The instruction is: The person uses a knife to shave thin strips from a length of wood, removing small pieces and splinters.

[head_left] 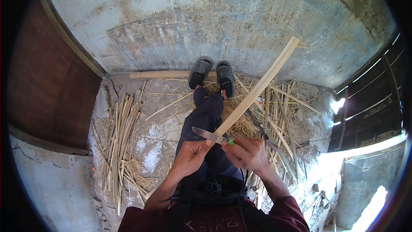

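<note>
A long pale split bamboo strip point(257, 90) slants up and away to the right from my lap, its far end frayed. My left hand point(192, 157) is closed at the strip's near end, with the thumb beside the blade. My right hand point(248, 152) is wrapped around the green handle of a knife point(202, 133). The blade lies across the near end of the bamboo, its tip pointing left past my left hand. How deep the edge sits in the bamboo is hidden by my fingers.
Thin bamboo strips point(118, 141) lie heaped on the left floor. More strips point(281, 116) and curly shavings point(240, 122) lie to the right. A bamboo pole point(163, 74) runs along the stained wall point(171, 38) by my shoes point(225, 75). Slatted boards point(369, 99) stand at right.
</note>
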### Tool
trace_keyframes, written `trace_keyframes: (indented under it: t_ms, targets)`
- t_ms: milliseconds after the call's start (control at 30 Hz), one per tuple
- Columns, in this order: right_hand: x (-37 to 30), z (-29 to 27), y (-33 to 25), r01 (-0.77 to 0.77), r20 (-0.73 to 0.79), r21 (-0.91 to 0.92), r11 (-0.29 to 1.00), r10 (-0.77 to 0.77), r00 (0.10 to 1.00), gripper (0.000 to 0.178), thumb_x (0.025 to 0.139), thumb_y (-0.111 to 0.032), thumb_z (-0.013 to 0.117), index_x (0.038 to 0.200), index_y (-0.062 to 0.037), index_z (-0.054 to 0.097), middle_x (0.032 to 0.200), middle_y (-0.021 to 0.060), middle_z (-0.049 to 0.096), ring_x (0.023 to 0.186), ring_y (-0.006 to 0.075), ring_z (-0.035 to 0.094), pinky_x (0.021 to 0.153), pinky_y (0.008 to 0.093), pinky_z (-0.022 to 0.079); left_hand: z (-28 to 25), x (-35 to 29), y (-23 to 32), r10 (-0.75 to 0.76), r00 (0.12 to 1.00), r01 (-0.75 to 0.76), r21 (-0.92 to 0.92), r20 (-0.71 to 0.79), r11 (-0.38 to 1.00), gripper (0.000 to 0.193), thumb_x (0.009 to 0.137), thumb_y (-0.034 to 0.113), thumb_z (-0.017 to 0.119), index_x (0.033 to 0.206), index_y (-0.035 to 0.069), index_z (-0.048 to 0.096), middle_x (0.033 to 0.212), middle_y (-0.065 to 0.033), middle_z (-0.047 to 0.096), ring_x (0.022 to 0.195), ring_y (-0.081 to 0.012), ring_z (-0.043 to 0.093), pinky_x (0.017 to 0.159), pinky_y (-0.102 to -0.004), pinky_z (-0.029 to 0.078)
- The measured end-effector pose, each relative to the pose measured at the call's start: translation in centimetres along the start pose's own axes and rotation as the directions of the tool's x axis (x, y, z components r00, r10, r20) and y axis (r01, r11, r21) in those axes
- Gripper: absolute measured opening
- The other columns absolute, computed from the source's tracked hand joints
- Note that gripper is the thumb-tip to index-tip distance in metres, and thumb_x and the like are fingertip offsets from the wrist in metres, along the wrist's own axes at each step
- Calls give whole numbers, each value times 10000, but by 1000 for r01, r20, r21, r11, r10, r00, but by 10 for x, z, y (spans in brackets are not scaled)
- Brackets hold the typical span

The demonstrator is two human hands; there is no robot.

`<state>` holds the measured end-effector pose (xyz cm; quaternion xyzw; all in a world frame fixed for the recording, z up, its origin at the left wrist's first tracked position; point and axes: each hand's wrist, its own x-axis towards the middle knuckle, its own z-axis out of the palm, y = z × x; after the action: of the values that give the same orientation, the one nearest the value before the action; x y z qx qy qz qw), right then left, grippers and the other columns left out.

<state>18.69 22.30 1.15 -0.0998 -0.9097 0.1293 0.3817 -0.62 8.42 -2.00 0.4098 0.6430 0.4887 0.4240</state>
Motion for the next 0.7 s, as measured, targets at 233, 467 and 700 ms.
trace_keyframes:
  t_ms: [233,467,700]
  targets:
    - [-1,4,2,-16,-18,9,1000,16,1000,193,802,-49,866,942,-133,763,685,-16,561,468,159,555,415,335,429,1,1,1,7,999,-5,36,-47,999,663,1165,453,583,679,19,461,618,17,285,632,-74,284,523,-375,234]
    - [-14,-7,30,-70,-46,-135,988,64,997,131,868,-86,849,915,-117,731,698,6,572,487,182,585,438,352,451,-6,-7,7,-8,999,11,77,-35,997,654,1167,463,572,706,11,467,627,22,324,636,-80,306,532,-380,255]
    - [-6,-21,56,-221,-144,-104,970,205,968,170,923,-44,818,837,-78,676,687,58,609,473,241,579,441,383,428,-12,-19,-10,-86,996,88,58,-31,994,651,1165,468,575,696,35,449,628,34,294,626,-81,284,530,-375,256]
